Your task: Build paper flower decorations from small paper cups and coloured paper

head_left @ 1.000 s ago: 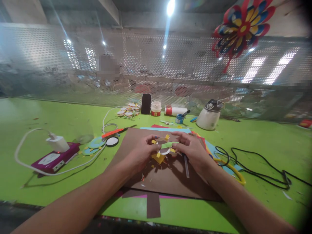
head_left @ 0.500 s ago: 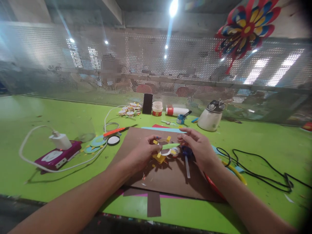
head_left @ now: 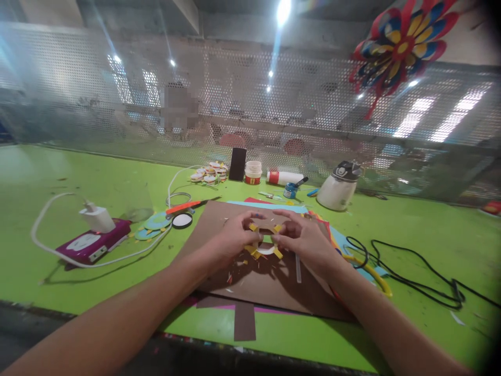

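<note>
Between my hands, over a brown board [head_left: 213,230], is a small paper ring [head_left: 266,251] with yellow fringed tabs [head_left: 278,253] around its edge. My left hand [head_left: 235,235] pinches the ring's left side. From the right, my right hand [head_left: 303,237] closes thumb and fingers on the ring's other side. A light green paper strip [head_left: 267,239] spans the ring's opening between my thumbs; its ends are hidden by the fingers. A translucent stick [head_left: 298,270] lies on the board beneath my right hand, its upper part covered. Small paper scraps [head_left: 229,279] lie near the ring.
Left are a purple power strip [head_left: 113,237] with a white charger [head_left: 97,218], blue paper discs [head_left: 148,233], an orange cutter [head_left: 183,207] and a black-rimmed disc [head_left: 182,221]. Behind stand a phone [head_left: 237,164], a paint jar [head_left: 290,190] and a kettle [head_left: 337,188]. Black cord [head_left: 415,279] lies right.
My right hand has moved left and closed in on the ring's right side. The green strip, earlier slanting out to the right, now lies level across the ring.
</note>
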`<state>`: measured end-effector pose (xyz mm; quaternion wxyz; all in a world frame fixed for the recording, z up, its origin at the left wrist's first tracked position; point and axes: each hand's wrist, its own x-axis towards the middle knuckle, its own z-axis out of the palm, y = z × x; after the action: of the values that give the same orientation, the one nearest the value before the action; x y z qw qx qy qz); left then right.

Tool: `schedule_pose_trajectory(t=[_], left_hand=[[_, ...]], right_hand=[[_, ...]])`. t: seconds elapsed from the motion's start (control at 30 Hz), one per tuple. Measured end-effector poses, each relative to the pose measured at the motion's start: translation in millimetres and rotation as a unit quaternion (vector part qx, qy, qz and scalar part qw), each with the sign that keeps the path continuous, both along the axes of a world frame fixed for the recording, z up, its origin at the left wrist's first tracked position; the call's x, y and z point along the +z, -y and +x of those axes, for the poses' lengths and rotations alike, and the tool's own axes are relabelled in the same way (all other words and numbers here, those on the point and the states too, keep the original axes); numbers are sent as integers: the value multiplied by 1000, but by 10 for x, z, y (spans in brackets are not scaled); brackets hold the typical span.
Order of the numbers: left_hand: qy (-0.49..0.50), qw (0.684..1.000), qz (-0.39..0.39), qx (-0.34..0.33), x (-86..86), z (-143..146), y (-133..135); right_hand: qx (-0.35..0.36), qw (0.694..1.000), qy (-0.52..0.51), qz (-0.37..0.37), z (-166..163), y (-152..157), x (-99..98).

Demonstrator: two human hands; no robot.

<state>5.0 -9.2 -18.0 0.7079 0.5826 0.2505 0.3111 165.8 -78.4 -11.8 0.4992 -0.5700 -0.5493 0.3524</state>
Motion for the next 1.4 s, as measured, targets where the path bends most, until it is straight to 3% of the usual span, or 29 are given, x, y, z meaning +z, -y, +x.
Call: schedule_pose_trajectory(t=[0.13, 0.27, 0.43, 0.7, 1.0, 1.4], left_hand=[[47, 998, -40, -17, 32, -30, -11], [142, 985, -101, 6, 30, -36, -34], [87, 989, -120, -23, 18, 2, 36], [134, 985, -56, -91, 57, -23, 120], [150, 978, -28, -143, -20, -78, -63], [164, 978, -24, -125, -55, -80, -113]], right_hand=[[-47, 996, -79, 18, -27, -6, -2], [-89, 982, -158, 60, -1, -38, -40], [-124, 961, -234, 80, -39, -61, -62], [-56, 922, -381, 26, -194, 3, 3], [13, 920, -392, 9, -224, 93, 79], [19, 930, -366, 30, -303, 142, 93]])
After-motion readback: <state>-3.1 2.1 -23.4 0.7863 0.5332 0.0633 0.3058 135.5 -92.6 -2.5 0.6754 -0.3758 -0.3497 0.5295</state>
